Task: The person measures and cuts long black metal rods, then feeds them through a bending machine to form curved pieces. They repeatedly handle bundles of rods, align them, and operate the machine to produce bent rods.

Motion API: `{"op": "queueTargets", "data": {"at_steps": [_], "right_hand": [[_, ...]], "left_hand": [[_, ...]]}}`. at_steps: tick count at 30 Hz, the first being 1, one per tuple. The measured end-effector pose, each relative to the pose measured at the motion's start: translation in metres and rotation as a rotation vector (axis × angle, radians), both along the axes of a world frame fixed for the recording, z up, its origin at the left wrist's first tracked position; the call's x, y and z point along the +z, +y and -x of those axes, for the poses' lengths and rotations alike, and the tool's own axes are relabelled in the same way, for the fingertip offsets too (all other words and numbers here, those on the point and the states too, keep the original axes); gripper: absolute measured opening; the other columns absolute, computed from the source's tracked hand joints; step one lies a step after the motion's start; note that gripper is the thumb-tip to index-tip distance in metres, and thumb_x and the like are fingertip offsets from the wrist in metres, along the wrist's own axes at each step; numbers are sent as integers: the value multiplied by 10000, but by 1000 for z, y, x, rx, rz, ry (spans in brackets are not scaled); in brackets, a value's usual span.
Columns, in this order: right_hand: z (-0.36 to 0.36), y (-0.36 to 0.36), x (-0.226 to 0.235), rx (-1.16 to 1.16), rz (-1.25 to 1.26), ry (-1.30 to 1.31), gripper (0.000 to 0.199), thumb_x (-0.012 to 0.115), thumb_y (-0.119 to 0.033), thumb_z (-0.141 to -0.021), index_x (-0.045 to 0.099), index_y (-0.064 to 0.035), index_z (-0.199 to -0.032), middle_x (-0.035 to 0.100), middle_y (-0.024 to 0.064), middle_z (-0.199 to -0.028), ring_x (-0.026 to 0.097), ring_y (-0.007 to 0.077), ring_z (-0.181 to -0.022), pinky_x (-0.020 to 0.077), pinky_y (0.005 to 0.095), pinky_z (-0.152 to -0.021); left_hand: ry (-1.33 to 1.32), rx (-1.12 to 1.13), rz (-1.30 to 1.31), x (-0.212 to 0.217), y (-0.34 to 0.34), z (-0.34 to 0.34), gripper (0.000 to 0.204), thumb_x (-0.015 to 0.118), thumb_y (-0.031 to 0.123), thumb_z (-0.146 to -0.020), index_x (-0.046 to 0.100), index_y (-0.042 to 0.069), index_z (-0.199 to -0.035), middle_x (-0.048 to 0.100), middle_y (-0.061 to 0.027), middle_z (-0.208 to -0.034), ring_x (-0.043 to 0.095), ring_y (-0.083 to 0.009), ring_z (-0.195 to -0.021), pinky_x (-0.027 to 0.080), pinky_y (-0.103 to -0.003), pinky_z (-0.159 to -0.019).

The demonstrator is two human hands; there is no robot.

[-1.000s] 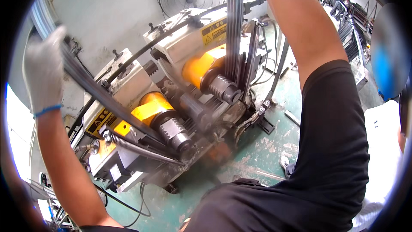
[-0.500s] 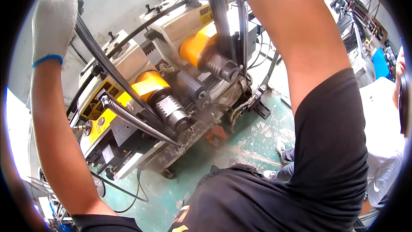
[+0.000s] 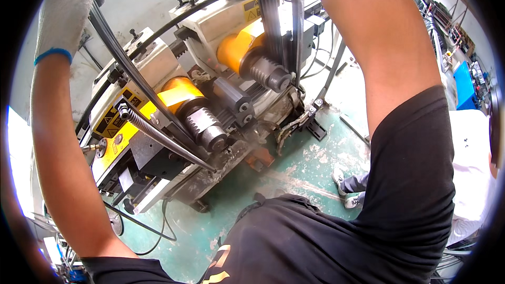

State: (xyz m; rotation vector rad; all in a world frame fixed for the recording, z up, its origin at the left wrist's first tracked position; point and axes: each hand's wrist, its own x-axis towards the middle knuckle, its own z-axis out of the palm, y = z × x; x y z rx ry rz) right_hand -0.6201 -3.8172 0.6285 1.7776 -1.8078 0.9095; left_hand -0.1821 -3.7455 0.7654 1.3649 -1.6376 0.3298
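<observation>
Green workshop floor [image 3: 310, 168] under yellow roller machine [image 3: 210, 94]; gloved left hand [image 3: 66, 8] clamped on dark metal strip [image 3: 137, 76]; right hand out of view.

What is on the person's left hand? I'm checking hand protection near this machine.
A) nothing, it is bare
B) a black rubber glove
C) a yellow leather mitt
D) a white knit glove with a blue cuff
D: the left hand, raised at the top left by a dark bar, wears a white knit glove with a blue band at the wrist.
</observation>
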Motion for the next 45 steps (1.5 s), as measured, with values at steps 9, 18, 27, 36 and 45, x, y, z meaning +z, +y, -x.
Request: {"op": "queueTargets", "data": {"at_steps": [9, 18, 27, 36, 45], "right_hand": [[-7, 3, -5, 19, -13, -12, 461, 601, -452, -1029, 729, -33, -1170, 760, 164, -1119, 711, 294, -1075, 556, 479, -902], [-11, 4, -11, 40, -22, -24, 446, 597, -440, -1032, 731, -35, -1162, 761, 163, -1096, 715, 293, -1048, 560, 475, -887], [-12, 8, -14, 44, -23, -32, 430, 594, -427, -1035, 733, -37, -1153, 762, 161, -1072, 719, 292, -1021, 564, 470, -871], [-16, 8, -21, 65, -32, -43, 415, 591, -414, -1037, 735, -40, -1145, 763, 160, -1048, 723, 291, -993, 568, 466, -856], [-19, 9, -24, 88, -35, -52, 401, 588, -401, -1040, 737, -42, -1136, 764, 159, -1024, 727, 290, -966, 572, 461, -840]], "left_hand": [[9, -34, -50, 1, -13, -14, 408, 678, 401, -966, 776, 34, -1114, 791, -80, -933, 762, -143, -840, 575, -326, -740], [109, -298, 23, 6, -49, -50, 374, 705, 345, -975, 792, 27, -1152, 798, -98, -1009, 759, -153, -907, 555, -298, -911], [82, -311, 40, -18, -17, -69, 360, 720, 291, -982, 788, 6, -1191, 804, -98, -1017, 757, -148, -880, 563, -276, -888], [217, -341, -10, -40, 16, -49, 338, 731, 256, -975, 793, -1, -1185, 814, -94, -981, 758, -131, -820, 575, -241, -793], [129, -245, -71, -34, 6, -65, 374, 546, 319, -1105, 763, 54, -1254, 801, -117, -1145, 763, -199, -1115, 503, -330, -1122]]}}
